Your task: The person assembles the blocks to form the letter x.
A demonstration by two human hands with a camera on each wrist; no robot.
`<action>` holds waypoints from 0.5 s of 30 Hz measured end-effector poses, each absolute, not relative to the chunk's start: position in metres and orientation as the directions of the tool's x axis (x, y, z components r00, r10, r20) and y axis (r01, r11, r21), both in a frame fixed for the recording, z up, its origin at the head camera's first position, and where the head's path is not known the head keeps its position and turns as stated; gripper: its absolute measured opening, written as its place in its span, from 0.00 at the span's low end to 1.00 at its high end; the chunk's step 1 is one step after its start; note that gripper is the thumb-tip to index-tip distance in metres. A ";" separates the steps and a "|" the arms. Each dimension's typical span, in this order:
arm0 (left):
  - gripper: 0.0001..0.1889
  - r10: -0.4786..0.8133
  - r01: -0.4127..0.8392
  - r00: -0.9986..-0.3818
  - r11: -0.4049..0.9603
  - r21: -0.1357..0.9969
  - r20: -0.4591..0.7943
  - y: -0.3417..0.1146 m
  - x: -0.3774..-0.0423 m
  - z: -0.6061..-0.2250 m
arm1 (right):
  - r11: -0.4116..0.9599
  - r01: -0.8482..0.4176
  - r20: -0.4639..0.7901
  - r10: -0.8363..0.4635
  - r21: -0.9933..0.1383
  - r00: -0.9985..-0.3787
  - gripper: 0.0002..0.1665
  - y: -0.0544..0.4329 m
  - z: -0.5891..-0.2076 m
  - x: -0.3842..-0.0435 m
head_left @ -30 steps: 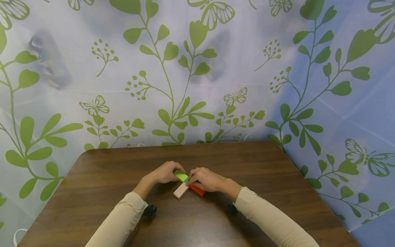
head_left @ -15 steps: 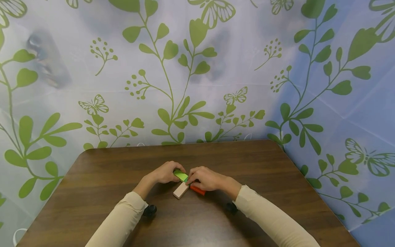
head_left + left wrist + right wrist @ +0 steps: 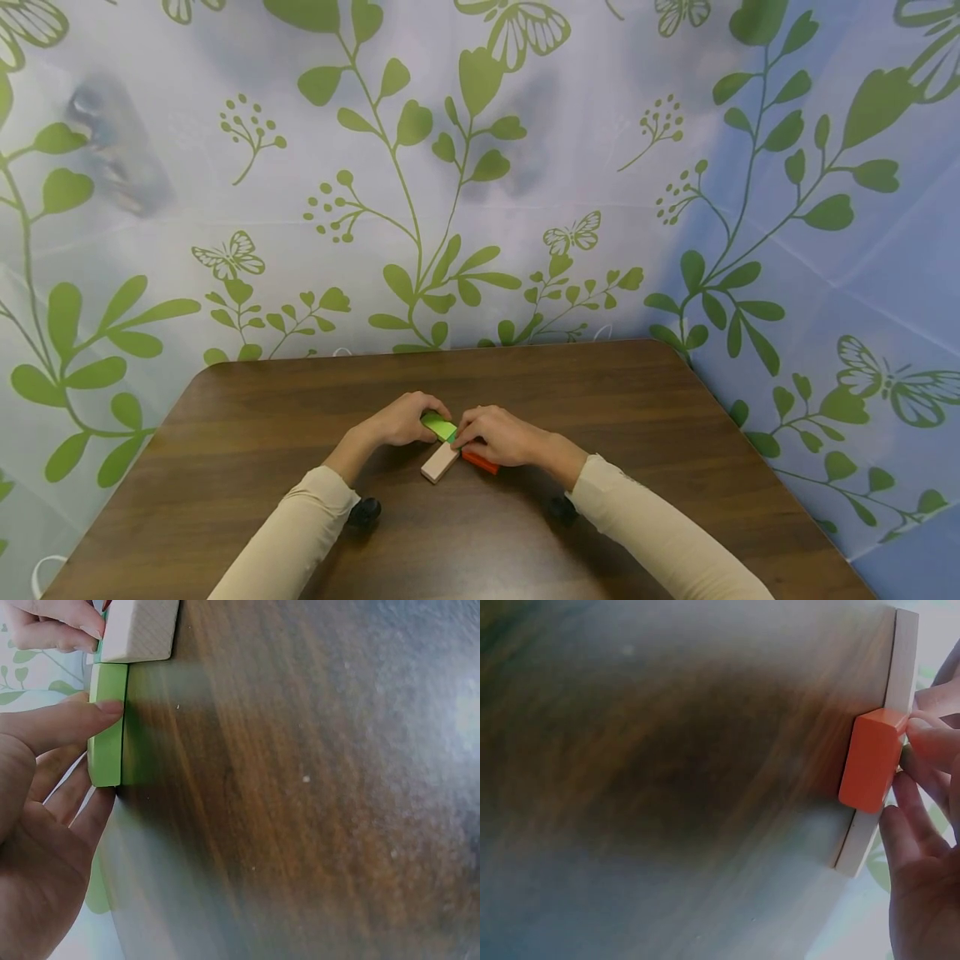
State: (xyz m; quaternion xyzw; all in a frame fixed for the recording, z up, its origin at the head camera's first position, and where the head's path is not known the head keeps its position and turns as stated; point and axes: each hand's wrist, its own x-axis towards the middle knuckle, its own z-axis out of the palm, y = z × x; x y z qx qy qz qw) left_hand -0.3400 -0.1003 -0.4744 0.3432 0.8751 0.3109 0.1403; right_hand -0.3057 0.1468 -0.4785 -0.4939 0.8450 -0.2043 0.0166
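Note:
My left hand [image 3: 405, 419] grips a light green block [image 3: 110, 746], its thumb on the near side and its fingers behind and at the end. The fingertips of my right hand [image 3: 498, 435] pinch a small teal-green block [image 3: 452, 437], mostly hidden by them, at the inner end of the light green one. A pale wooden block [image 3: 439, 463] points toward me from this meeting point. Under my right hand lies a red-orange block [image 3: 871, 765]. Behind it in the right wrist view, pale wood [image 3: 903, 660] shows past both its ends.
All the blocks lie in a cluster on the brown wood-grain table [image 3: 300, 467]. A curtain [image 3: 540, 275] with green leaves and butterflies hangs behind the table and along its right side. Dark round objects [image 3: 364, 512] show beneath both wrists.
The red-orange block has turned slightly under my right hand, its visible end shifting up a little. Both hands keep nearly the same place and grip.

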 end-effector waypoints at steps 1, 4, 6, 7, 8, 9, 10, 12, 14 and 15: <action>0.18 0.687 0.511 -0.726 0.572 0.642 -0.034 -0.100 -0.340 -0.474 | 0.429 -0.828 0.175 -0.841 -0.361 -0.512 0.11 0.146 -0.478 -0.306; 0.18 0.688 0.509 -0.725 0.568 0.646 -0.034 -0.100 -0.340 -0.474 | 0.438 -0.827 0.172 -0.838 -0.353 -0.517 0.11 0.146 -0.477 -0.305; 0.18 0.690 0.510 -0.723 0.566 0.648 -0.034 -0.100 -0.340 -0.474 | 0.442 -0.827 0.171 -0.837 -0.349 -0.519 0.10 0.145 -0.477 -0.305; 0.18 0.689 0.508 -0.723 0.567 0.649 -0.035 -0.100 -0.340 -0.474 | 0.444 -0.827 0.171 -0.837 -0.345 -0.520 0.10 0.145 -0.477 -0.305; 0.18 0.691 0.511 -0.723 0.565 0.648 -0.033 -0.100 -0.341 -0.475 | 0.445 -0.828 0.172 -0.836 -0.342 -0.521 0.10 0.145 -0.477 -0.305; 0.18 0.691 0.512 -0.723 0.564 0.648 -0.031 -0.100 -0.341 -0.475 | 0.444 -0.828 0.174 -0.836 -0.341 -0.520 0.10 0.145 -0.477 -0.305; 0.18 0.691 0.513 -0.723 0.564 0.647 -0.029 -0.100 -0.341 -0.476 | 0.444 -0.829 0.177 -0.836 -0.340 -0.520 0.10 0.144 -0.478 -0.305; 0.18 0.691 0.515 -0.723 0.562 0.647 -0.025 -0.100 -0.341 -0.476 | 0.446 -0.827 0.179 -0.833 -0.342 -0.523 0.10 0.144 -0.478 -0.305; 0.17 0.691 0.516 -0.723 0.561 0.647 -0.022 -0.100 -0.341 -0.477 | 0.448 -0.825 0.178 -0.832 -0.345 -0.526 0.10 0.144 -0.478 -0.305; 0.17 0.690 0.516 -0.724 0.561 0.647 -0.021 -0.100 -0.341 -0.477 | 0.450 -0.823 0.176 -0.831 -0.347 -0.528 0.10 0.144 -0.478 -0.305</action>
